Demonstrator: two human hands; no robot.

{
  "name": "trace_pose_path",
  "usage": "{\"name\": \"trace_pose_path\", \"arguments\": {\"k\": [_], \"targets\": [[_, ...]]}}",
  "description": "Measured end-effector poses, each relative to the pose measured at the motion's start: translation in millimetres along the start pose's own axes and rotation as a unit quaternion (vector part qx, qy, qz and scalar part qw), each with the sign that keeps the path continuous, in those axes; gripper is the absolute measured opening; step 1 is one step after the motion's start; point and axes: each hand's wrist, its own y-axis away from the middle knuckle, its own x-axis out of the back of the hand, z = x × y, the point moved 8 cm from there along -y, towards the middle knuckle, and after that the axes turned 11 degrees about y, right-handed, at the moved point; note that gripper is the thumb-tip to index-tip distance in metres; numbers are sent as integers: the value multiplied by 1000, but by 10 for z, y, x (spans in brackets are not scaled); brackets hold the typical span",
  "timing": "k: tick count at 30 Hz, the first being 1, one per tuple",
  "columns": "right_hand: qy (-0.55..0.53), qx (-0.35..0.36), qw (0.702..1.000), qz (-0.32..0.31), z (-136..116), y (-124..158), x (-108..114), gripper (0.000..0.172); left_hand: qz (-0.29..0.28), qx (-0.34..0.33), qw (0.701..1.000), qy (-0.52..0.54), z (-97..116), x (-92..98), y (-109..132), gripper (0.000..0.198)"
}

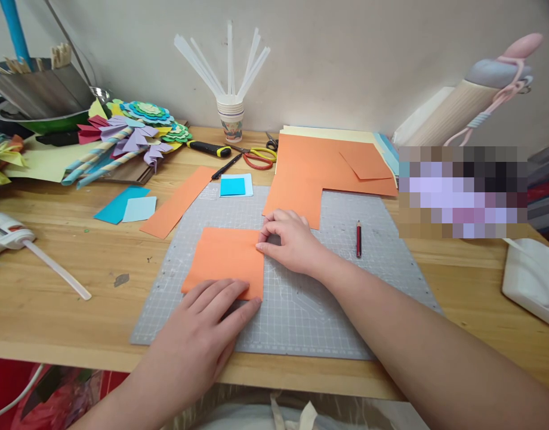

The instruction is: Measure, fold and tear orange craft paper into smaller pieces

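One orange sheet (225,257) lies near the counter's (73,325) front edge. Left hand (203,331) rests flat on it; right hand (290,239) pinches its right edge.

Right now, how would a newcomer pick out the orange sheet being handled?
On the wooden table lies a grey gridded mat. Left of the mat's centre is a squarish orange sheet. Unlike the orange strip and the notched orange sheet, it has the left hand on its near edge and the right hand at its right edge.
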Motion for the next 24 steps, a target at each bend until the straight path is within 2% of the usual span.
{"name": "trace_pose_path", "arguments": {"k": [10,17,20,24], "targets": [[9,-3,1000,4,-1,3,5,8,8,-13,1000,-4,28,25,-17,43],[24,-36,999,26,-49,73,-4,9,1,-17,1000,-16,52,-7,-25,45],[25,-38,999,25,-66,93,-14,8,38,15,998,-56,64,16,17,40],[23,-39,999,20,-56,95,-19,7,116,90,985,-92,44,167,117,24]]}}
